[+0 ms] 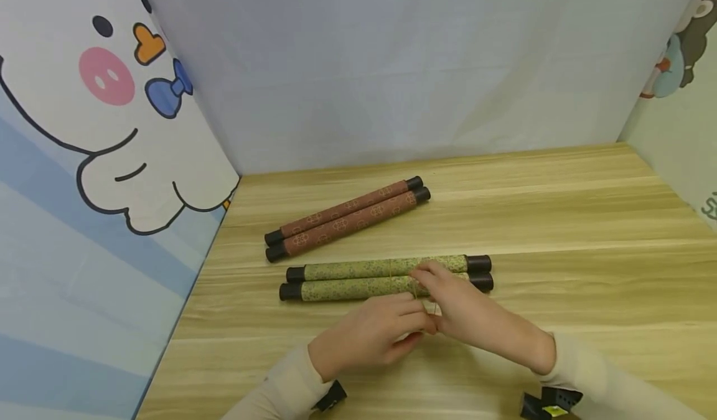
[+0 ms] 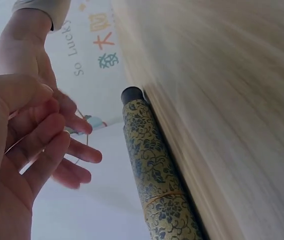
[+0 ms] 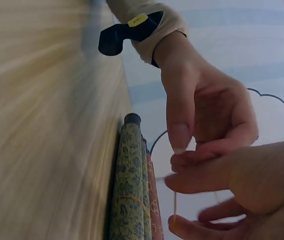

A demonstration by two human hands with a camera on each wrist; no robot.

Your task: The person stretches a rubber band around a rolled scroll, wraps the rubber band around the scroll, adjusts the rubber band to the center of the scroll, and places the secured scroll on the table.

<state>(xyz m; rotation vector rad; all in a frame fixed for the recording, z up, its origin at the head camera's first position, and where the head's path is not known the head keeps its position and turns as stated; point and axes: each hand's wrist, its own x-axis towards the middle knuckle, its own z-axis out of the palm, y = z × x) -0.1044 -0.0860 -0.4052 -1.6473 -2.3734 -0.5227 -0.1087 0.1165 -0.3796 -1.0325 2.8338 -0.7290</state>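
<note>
A thin yellowish rubber band [image 3: 175, 204] is stretched between the thumb and fingers of my right hand [image 1: 467, 311], in front of a green patterned scroll [image 1: 342, 290]. My left hand [image 1: 376, 330] pinches at the band beside the right thumb; the exact contact is partly hidden by the fingers. Both hands are held close together just over the scroll's near side. The scroll is rolled from both ends into two parallel rolls with dark end knobs. Another band [image 2: 166, 196] circles it near the middle.
Farther back lies a reddish-brown patterned scroll [image 1: 350, 219], also in two rolls with black knobs, set at a slant. Both scrolls rest on a wood-grain table [image 1: 560, 221]. Printed cloth [image 1: 392, 65] hangs behind and at the sides.
</note>
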